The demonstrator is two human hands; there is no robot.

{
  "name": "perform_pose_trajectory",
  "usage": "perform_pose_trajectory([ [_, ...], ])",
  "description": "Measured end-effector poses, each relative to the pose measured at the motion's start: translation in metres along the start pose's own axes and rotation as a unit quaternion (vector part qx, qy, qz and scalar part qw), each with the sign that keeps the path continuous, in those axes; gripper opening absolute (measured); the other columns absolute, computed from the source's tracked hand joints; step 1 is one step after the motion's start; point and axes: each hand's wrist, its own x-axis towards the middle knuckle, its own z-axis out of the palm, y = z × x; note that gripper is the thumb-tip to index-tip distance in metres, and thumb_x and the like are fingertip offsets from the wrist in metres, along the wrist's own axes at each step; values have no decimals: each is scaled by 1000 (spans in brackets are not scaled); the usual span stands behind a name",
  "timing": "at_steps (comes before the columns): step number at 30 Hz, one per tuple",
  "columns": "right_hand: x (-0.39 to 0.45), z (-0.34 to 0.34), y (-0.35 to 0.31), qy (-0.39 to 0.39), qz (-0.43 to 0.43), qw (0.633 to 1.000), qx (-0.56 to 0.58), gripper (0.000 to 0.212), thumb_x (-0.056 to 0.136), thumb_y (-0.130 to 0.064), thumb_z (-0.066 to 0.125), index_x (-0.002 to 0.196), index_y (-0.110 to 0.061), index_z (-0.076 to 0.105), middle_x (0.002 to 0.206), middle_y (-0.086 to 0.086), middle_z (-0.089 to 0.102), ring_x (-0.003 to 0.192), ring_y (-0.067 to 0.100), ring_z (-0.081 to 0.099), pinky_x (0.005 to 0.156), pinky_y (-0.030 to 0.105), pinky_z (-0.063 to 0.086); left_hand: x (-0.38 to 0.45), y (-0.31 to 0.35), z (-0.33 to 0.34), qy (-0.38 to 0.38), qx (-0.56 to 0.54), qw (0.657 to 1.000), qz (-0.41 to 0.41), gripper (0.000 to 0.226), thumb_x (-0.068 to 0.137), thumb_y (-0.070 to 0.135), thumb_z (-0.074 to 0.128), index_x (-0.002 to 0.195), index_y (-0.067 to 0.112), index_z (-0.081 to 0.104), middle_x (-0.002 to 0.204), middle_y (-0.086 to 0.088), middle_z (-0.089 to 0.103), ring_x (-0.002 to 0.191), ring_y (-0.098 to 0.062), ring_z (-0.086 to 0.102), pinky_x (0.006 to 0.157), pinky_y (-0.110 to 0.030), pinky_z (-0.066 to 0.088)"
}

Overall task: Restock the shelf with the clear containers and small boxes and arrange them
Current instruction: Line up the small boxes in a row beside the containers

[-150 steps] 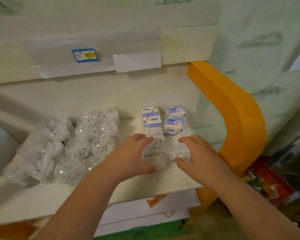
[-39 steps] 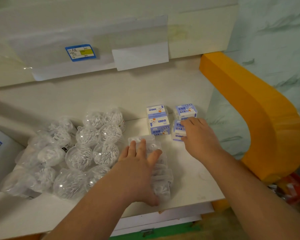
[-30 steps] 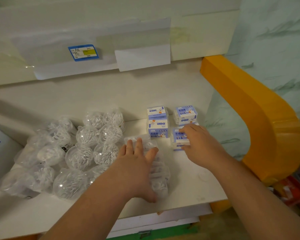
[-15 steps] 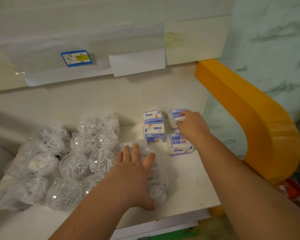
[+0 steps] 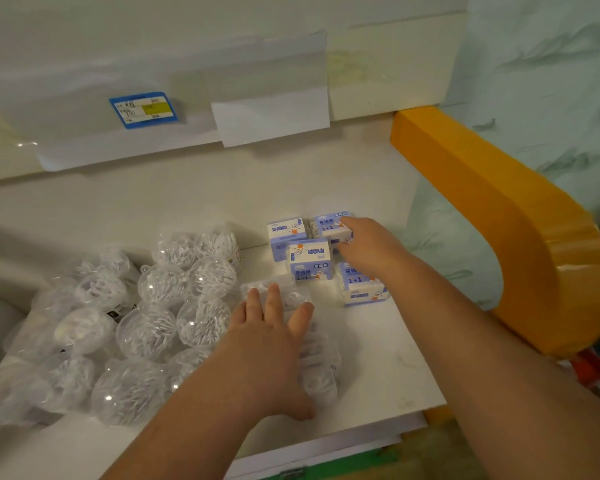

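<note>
Small boxes [image 5: 310, 259], blue and white, sit in two rows at the shelf's [image 5: 388, 344] 1 o'clock corner. The right hand [image 5: 369, 247] pinches the rear right box [image 5: 333, 226], fingers curled on it. At 6 o'clock from the boxes, the left hand [image 5: 271, 344] presses flat, fingers straight, on a stack of clear flat packs [image 5: 317, 372]. Round clear containers [image 5: 163, 306] of white swabs cluster at 9 o'clock.

Left hand [image 5: 271, 344] flat on clear pack [image 5: 321, 370]; right hand [image 5: 369, 249] apparently gripping box [image 5: 331, 226].
</note>
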Motion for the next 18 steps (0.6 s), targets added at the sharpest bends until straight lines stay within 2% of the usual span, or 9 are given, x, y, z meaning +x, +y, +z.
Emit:
perform_pose_trajectory([
  [2,-9,-4,-4,28,8,999,-28,43,93,-33,52,135,-25,46,130,8,51,106,29,56,79,38,50,-1,0,0,1,2,1000,2,130,61,73,67,151,31,-16,157,-24,-23,144,-48,-18,120,-52,-1],
  [5,-39,-14,-6,60,21,997,-47,62,89,-56,54,142,-26,42,136,5,45,124,28,44,92,42,44,-1,1,-2,0,2,1000,2,129,61,73,67,151,30,-16,157,-25,-23,144,-49,-18,120,-53,-1],
  [8,-78,-18,-4,2,15,995,-103,78,77,-68,63,142,-31,40,141,3,39,130,27,35,99,40,39,0,1,-1,-4,7,1000,0,128,62,73,66,150,29,-16,157,-25,-23,144,-50,-17,119,-53,-1],
  [11,-92,-10,6,-13,-3,992,-128,66,87,-49,64,145,-33,38,144,2,36,129,25,31,98,38,39,-1,1,-2,-2,3,1000,2,126,63,71,67,151,30,-14,157,-25,-22,144,-49,-16,120,-53,1],
  [15,-78,-2,18,38,-4,994,-100,55,95,-22,59,146,-30,40,146,3,35,128,26,35,96,37,40,-2,0,-1,3,-8,1000,3,125,63,69,67,151,32,-14,158,-23,-22,145,-47,-16,120,-52,2],
  [18,-65,2,21,78,-1,994,-79,54,94,-14,57,145,-28,44,144,6,36,125,30,42,96,38,42,-3,0,-1,1,-10,1000,4,125,63,69,66,150,32,-15,158,-23,-22,145,-47,-17,120,-51,2],
])
